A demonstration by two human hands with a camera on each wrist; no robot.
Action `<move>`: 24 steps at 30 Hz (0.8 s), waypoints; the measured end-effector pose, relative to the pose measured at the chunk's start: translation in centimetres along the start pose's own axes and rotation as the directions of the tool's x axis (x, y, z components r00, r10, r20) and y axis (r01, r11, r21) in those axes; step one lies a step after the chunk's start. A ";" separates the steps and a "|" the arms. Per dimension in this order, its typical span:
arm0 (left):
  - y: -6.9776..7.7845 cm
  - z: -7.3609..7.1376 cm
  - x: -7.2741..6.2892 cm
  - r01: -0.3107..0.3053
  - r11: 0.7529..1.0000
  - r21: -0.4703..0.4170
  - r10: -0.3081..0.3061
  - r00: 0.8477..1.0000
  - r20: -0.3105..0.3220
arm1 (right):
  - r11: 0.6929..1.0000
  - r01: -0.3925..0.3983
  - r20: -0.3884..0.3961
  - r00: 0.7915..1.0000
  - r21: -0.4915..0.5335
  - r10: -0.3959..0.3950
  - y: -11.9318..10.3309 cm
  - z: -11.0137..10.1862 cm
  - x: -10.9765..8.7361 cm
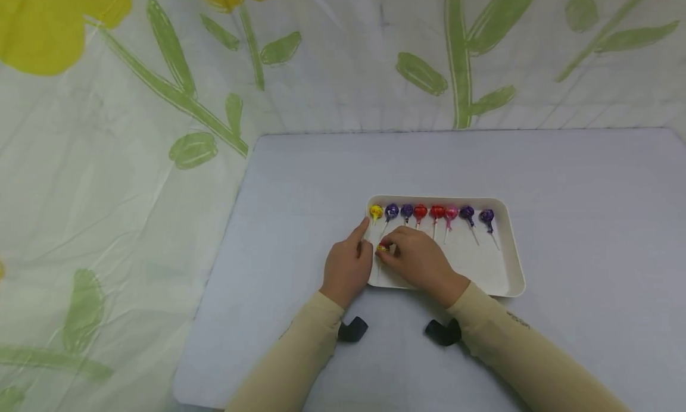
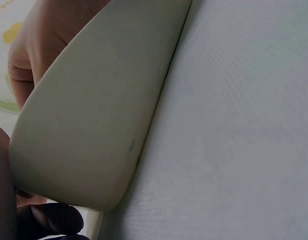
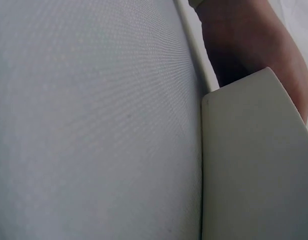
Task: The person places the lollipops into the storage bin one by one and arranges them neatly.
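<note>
In the head view, a white tray (image 1: 482,275) holds a row of lollipops along its far side. From the left come a yellow lollipop (image 1: 376,212), purple ones (image 1: 392,211), two red ones (image 1: 420,212), a pink one (image 1: 451,213) and more purple ones (image 1: 487,216). My right hand (image 1: 420,258) pinches a yellow-wrapped lollipop (image 1: 382,247) over the tray's near left part, thumb and fingers at its head. At the left wall my left hand (image 1: 347,268) grips the tray, thumb by the rim and index finger stretched forward. The left wrist view has fingers (image 2: 51,218) against the tray's corner.
The tray stands on a pale table (image 1: 278,221). A white sheet printed with flowers (image 1: 343,90) hangs behind the table and at its left. Dark straps (image 1: 352,330) circle both wrists over the long sleeves (image 1: 300,352).
</note>
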State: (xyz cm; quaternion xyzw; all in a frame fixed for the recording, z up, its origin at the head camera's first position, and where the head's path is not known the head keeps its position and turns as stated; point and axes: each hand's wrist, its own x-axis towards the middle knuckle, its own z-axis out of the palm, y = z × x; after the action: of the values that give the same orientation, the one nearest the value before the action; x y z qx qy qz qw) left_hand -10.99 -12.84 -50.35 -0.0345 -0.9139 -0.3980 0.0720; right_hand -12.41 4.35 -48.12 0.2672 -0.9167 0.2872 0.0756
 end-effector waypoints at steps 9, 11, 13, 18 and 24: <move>0.0 -0.1 0.0 -0.010 1.000 -0.001 0.010 1.000 0.001 | 0.999 -0.005 0.016 1.000 -0.035 0.005 0.0 0.2 0.1; 0.0 -0.1 0.0 -0.011 1.000 0.001 0.011 1.000 0.002 | 1.000 -0.003 0.015 1.000 -0.026 0.004 0.0 0.2 0.2; -0.1 0.0 0.1 -0.009 1.000 0.006 0.009 1.000 0.003 | 1.000 -0.006 0.019 1.000 -0.010 0.006 0.0 0.2 0.2; -0.3 0.2 0.0 -0.005 1.000 0.006 0.005 1.000 0.000 | 1.000 -0.022 0.029 0.999 0.000 0.022 0.0 0.3 0.2; -0.3 0.3 0.0 0.000 1.000 -0.005 0.000 1.000 -0.004 | 0.999 -0.030 0.026 0.999 -0.010 0.030 0.2 0.5 0.2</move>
State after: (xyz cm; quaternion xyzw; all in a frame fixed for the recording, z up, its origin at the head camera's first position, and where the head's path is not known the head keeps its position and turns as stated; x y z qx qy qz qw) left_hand -11.05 -12.80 -50.80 -0.0339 -0.9129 -0.4001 0.0735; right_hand -12.65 4.07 -48.56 0.2567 -0.9229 0.2804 0.0605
